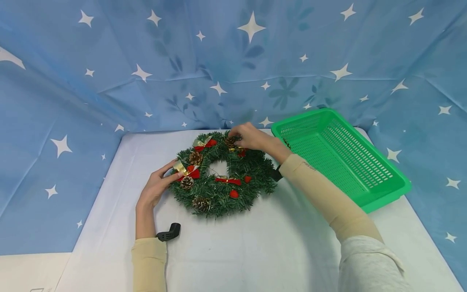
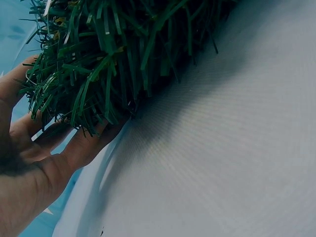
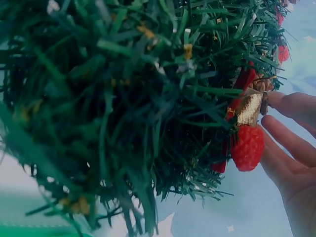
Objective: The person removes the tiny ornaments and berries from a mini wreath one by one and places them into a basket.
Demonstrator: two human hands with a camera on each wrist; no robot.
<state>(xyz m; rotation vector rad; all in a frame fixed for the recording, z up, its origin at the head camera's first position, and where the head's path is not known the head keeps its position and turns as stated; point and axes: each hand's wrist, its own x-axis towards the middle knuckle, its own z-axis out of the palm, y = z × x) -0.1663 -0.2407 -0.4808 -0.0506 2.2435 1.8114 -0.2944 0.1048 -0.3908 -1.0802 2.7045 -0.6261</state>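
A green artificial wreath [image 1: 219,202] lies on the white table, decorated with red bows [image 1: 228,181], red berries [image 1: 234,194] and pine cones [image 1: 201,204]. My left hand [image 1: 155,187] grips its left edge, thumb by a red and gold bow [image 1: 191,172]. In the left wrist view, fingers [image 2: 91,143] reach under the green tips. At the wreath's far side my right hand [image 1: 251,137] pinches a pine cone [image 1: 230,142]. The right wrist view shows fingertips [image 3: 279,101] at that cone, beside a gold ribbon [image 3: 250,106] and a red berry [image 3: 248,148].
A green perforated basket [image 1: 379,198] stands at the right, angled, partly behind my right forearm; a bit of dark brown shows inside its near left wall. Blue star-printed cloth [image 1: 219,52] hangs behind and along both sides of the white table [image 1: 226,251].
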